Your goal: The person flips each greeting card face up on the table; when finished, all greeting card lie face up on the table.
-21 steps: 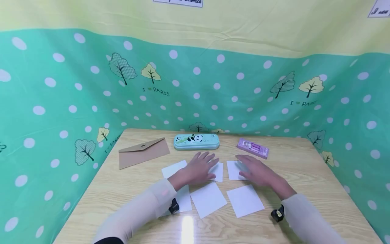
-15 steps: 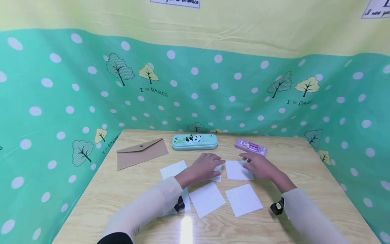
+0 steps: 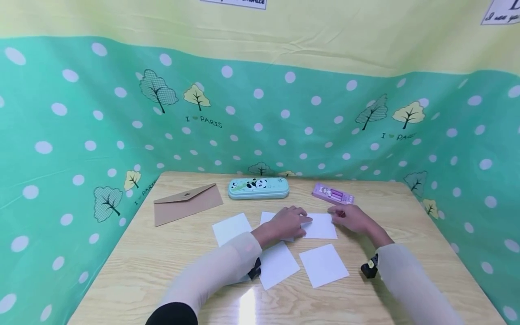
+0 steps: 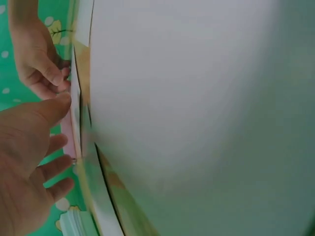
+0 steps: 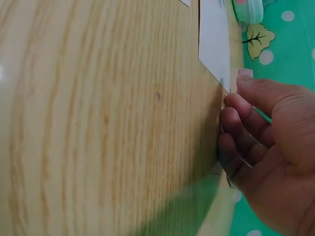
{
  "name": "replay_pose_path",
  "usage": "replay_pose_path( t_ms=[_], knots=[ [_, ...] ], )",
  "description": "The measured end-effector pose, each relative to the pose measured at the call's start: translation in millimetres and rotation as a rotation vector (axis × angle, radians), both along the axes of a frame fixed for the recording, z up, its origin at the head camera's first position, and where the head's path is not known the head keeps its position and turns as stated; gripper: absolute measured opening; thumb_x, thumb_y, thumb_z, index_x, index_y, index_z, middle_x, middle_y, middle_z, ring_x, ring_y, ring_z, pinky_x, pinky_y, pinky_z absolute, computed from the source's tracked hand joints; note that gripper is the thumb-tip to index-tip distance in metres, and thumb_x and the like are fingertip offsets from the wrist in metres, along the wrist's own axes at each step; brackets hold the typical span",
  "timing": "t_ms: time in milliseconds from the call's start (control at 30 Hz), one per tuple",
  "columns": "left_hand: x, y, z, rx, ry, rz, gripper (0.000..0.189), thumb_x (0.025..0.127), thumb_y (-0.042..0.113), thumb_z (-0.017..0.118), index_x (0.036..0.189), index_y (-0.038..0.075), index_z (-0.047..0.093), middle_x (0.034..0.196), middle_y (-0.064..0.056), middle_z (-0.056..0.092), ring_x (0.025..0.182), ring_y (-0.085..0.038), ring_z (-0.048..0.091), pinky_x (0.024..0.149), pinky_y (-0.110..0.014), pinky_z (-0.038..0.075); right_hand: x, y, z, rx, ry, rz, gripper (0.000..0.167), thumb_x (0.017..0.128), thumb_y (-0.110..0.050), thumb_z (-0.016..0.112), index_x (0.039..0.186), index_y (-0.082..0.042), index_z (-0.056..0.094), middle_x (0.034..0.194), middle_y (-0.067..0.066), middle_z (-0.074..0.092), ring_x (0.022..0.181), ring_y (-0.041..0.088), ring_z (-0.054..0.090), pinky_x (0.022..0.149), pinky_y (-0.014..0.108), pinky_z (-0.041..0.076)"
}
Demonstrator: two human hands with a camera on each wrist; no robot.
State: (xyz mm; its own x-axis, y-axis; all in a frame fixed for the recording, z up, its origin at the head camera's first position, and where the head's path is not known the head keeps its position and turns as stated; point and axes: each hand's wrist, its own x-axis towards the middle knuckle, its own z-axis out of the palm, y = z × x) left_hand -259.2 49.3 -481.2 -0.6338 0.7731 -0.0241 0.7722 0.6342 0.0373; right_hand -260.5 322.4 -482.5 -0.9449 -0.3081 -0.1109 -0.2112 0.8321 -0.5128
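The left hand [image 3: 286, 221], fingers spread, and right hand [image 3: 352, 217], pinch unclear, seem positioned around a white paper square [image 3: 322, 226], next needing an edge grip.

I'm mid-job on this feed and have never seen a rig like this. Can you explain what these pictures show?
There's no machine here: the left grip and right grip are a person's bare hands. The wide view is taken from the head, looking forward and down; the two close views are taken from the left and right wrists.

On the wooden table lie white paper squares. Behind them are a brown envelope, a blue panda case and a purple box.

The left grip is over the left part of the far row's rightmost square; the right grip is at its far right corner. Whether that corner is pinched, I can't tell.
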Motion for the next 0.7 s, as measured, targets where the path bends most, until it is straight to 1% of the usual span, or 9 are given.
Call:
replay_pose_path(
  t_ms=[200, 333, 367, 400, 467, 500, 567, 600, 700],
  knots=[
    [-5.5, 6.3, -11.8, -0.038, -0.01, 0.0, 0.048, 0.1, 0.047, 0.06, 0.145, 0.031, 0.056, 0.148, 0.003, 0.056, 0.135, -0.019, 0.051, 0.109, -0.039, 0.046, -0.8, 1.4, -2.7, 0.007, -0.01, -0.004, 0.034, 0.097, -0.015, 0.066, 0.129, -0.005, 0.069, 0.082, -0.001, 0.059, 0.081, 0.015, 0.053, 0.076, 0.033, 0.044],
    [-6.4, 5.7, -14.9, -0.05, -0.041, 0.017, 0.047, 0.101, 0.048, 0.059, 0.145, 0.032, 0.057, 0.148, 0.004, 0.055, 0.134, -0.02, 0.051, 0.109, -0.041, 0.045, -1.6, 1.1, -4.4, 0.012, -0.015, -0.013, 0.032, 0.097, -0.016, 0.067, 0.127, -0.006, 0.07, 0.082, -0.002, 0.06, 0.079, 0.014, 0.053, 0.075, 0.033, 0.044],
    [-6.1, 5.4, -14.3, -0.047, -0.048, 0.023, 0.047, 0.101, 0.048, 0.059, 0.145, 0.033, 0.057, 0.148, 0.004, 0.054, 0.134, -0.02, 0.051, 0.109, -0.042, 0.045, -1.9, 1.1, -5.0, 0.013, -0.021, -0.021, 0.033, 0.097, -0.017, 0.068, 0.127, -0.006, 0.07, 0.084, -0.001, 0.062, 0.08, 0.014, 0.054, 0.075, 0.033, 0.045],
    [-5.5, 5.4, -13.4, -0.044, -0.056, 0.029, 0.047, 0.101, 0.048, 0.059, 0.145, 0.032, 0.056, 0.148, 0.004, 0.054, 0.135, -0.02, 0.05, 0.11, -0.042, 0.045, -1.8, 1.0, -5.4, 0.011, -0.026, -0.031, 0.033, 0.097, -0.017, 0.068, 0.127, -0.007, 0.071, 0.089, 0.001, 0.067, 0.084, 0.016, 0.058, 0.078, 0.034, 0.048],
    [-4.1, 5.3, -11.2, -0.04, -0.067, 0.04, 0.047, 0.101, 0.047, 0.059, 0.146, 0.032, 0.056, 0.149, 0.004, 0.054, 0.135, -0.02, 0.05, 0.11, -0.043, 0.044, -1.2, 0.7, -5.4, 0.005, -0.036, -0.053, 0.032, 0.097, -0.019, 0.068, 0.127, -0.008, 0.072, 0.102, 0.007, 0.073, 0.094, 0.023, 0.066, 0.085, 0.04, 0.054],
    [-3.4, 5.4, -10.2, -0.039, -0.069, 0.045, 0.048, 0.101, 0.048, 0.059, 0.146, 0.033, 0.056, 0.149, 0.004, 0.054, 0.136, -0.02, 0.05, 0.11, -0.043, 0.044, -1.1, 0.8, -5.7, 0.003, -0.039, -0.06, 0.032, 0.097, -0.019, 0.068, 0.127, -0.008, 0.072, 0.11, 0.011, 0.074, 0.101, 0.028, 0.068, 0.089, 0.044, 0.055],
    [-2.2, 5.9, -8.3, -0.036, -0.077, 0.053, 0.048, 0.101, 0.047, 0.059, 0.146, 0.033, 0.055, 0.149, 0.004, 0.053, 0.136, -0.02, 0.049, 0.11, -0.042, 0.044, -0.6, 0.9, -6.1, -0.005, -0.042, -0.077, 0.032, 0.097, -0.02, 0.068, 0.127, -0.008, 0.072, 0.123, 0.014, 0.073, 0.114, 0.034, 0.067, 0.097, 0.049, 0.054],
    [-2.2, 6.0, -8.3, -0.034, -0.083, 0.057, 0.048, 0.101, 0.047, 0.059, 0.146, 0.034, 0.055, 0.15, 0.004, 0.053, 0.137, -0.02, 0.049, 0.11, -0.042, 0.044, -0.4, 1.1, -6.3, -0.012, -0.044, -0.087, 0.031, 0.097, -0.02, 0.069, 0.125, -0.009, 0.073, 0.125, 0.015, 0.072, 0.116, 0.034, 0.066, 0.098, 0.05, 0.053],
    [-2.0, 6.4, -8.5, -0.034, -0.091, 0.06, 0.048, 0.101, 0.048, 0.059, 0.146, 0.034, 0.055, 0.15, 0.005, 0.053, 0.137, -0.02, 0.048, 0.111, -0.042, 0.043, -1.3, 2.5, -8.7, -0.023, -0.041, -0.097, 0.029, 0.097, -0.021, 0.069, 0.123, -0.009, 0.074, 0.113, 0.01, 0.075, 0.103, 0.026, 0.067, 0.09, 0.041, 0.055]
  ],
)
